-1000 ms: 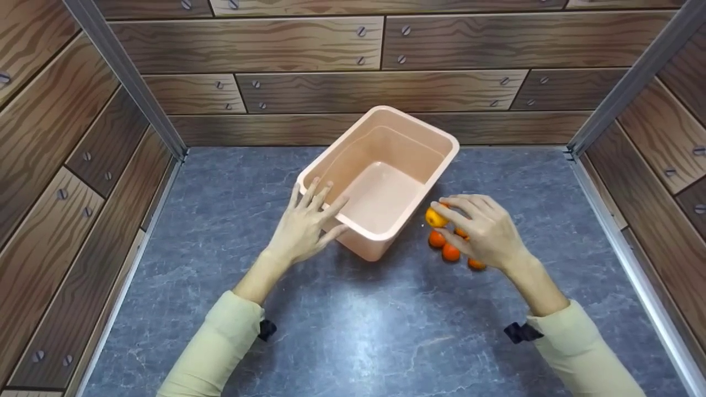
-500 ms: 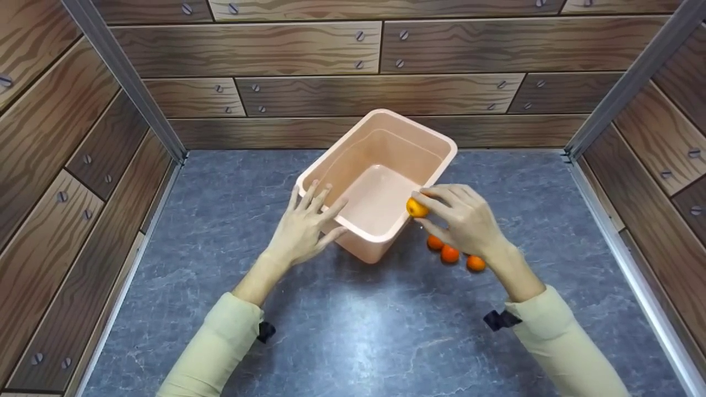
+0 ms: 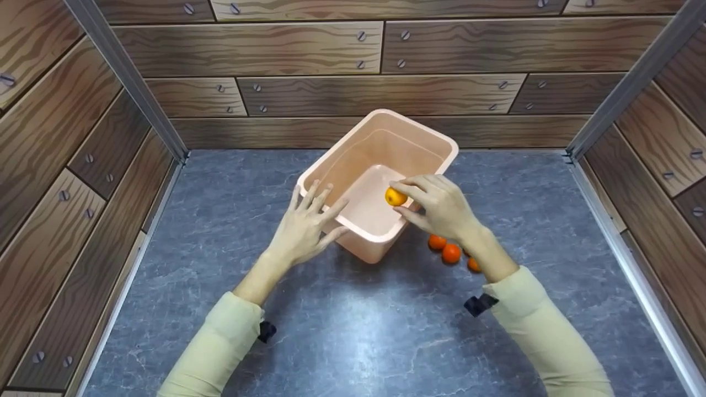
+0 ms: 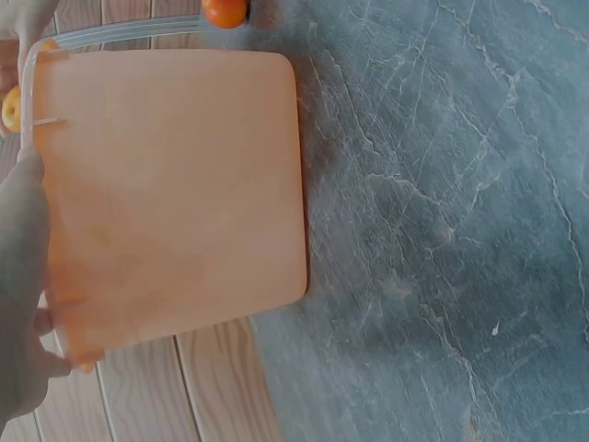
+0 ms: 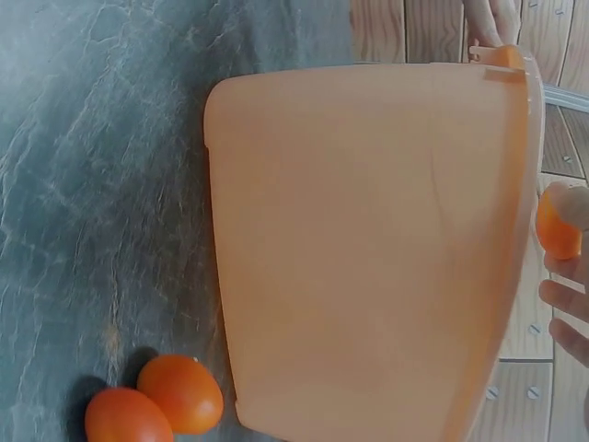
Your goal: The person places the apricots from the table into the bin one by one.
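A yellow-orange tangerine (image 3: 395, 196) is pinched between the thumb and fingertips of my right hand (image 3: 444, 207), over the opening of a peach plastic bin (image 3: 376, 237). In the right wrist view the held tangerine (image 5: 558, 223) appears just past the bin's rim. My left hand (image 3: 298, 229) lies with fingers spread across the bin's near left rim, its fingertips reaching over the inside. No fruit shows on the visible part of the bin's floor. Several more tangerines (image 3: 451, 253) rest on the table right of the bin, some partly hidden under my right forearm.
The bin stands at an angle on a blue-grey marbled tabletop (image 3: 353, 331). Wood-patterned panels (image 3: 380, 94) enclose the back and both sides, with grey metal strips (image 3: 634, 259) along the edges.
My right hand has carried the tangerine leftward from above the other fruit, across the bin's right rim and over its opening. The left hand has stayed at the rim.
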Available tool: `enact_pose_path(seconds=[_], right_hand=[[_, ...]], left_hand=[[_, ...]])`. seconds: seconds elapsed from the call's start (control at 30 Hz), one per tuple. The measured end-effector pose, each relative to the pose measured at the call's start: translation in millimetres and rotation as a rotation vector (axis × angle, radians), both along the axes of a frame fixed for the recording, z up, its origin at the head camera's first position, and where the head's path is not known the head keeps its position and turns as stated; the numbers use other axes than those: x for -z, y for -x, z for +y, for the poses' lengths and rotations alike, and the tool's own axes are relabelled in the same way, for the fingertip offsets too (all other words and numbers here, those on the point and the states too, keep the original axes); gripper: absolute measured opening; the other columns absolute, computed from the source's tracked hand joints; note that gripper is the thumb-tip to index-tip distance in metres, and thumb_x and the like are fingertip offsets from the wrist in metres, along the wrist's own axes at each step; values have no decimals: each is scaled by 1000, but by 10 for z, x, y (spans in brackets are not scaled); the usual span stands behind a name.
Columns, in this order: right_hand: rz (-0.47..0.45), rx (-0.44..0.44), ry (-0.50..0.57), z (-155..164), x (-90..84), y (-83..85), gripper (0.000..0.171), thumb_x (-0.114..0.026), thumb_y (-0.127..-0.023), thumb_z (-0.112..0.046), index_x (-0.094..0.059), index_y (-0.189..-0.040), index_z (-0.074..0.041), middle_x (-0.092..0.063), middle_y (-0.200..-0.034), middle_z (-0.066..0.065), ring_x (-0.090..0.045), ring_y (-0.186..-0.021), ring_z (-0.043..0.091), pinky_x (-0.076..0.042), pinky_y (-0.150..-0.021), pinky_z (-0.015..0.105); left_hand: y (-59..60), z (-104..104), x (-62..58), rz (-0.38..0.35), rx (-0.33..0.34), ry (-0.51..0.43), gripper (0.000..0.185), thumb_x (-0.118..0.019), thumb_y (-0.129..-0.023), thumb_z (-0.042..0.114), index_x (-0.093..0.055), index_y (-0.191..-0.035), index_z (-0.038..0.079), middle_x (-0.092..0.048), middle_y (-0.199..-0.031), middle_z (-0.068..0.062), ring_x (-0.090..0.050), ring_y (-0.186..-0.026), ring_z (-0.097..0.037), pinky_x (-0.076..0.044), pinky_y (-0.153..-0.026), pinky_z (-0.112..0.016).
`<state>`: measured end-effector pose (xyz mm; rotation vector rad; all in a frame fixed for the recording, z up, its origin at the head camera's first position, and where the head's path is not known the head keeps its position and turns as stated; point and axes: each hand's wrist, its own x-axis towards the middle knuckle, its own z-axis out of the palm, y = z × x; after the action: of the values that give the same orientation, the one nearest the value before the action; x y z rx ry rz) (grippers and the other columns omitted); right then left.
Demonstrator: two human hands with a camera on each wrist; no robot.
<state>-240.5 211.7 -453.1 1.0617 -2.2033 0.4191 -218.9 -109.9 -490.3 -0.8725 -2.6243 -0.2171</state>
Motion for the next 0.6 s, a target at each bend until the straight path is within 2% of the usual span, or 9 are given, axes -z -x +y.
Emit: enact_pose_path(seconds=[0.2, 0.37, 0.6], right_hand=[[-53, 24, -33, -80, 42, 93, 47, -85, -88, -30, -74, -131, -16, -78, -117, 5, -73, -100, 28, -61, -91, 44], [-93, 34, -60, -157, 53, 149, 44, -85, -89, -32, -75, -130, -17, -78, -113, 6, -72, -94, 29, -60, -85, 45], [-175, 43, -104, -270, 32, 197, 40, -82, -92, -33, -75, -128, -17, -76, -111, 6, -70, -92, 29, -59, -84, 44]], left_hand=[[-3, -1, 1, -1, 3, 7, 64, -57, -102, 59, -48, -159, 31, -49, -163, -18, -38, -157, -43, -29, -125, -72], [-1, 0, -6, -11, 6, 22, 60, -51, -106, 56, -46, -160, 31, -47, -164, -17, -36, -158, -43, -28, -126, -72], [-5, -7, -11, -18, -7, 32, 61, -49, -106, 59, -46, -160, 32, -48, -164, -16, -35, -159, -42, -27, -127, -70]])
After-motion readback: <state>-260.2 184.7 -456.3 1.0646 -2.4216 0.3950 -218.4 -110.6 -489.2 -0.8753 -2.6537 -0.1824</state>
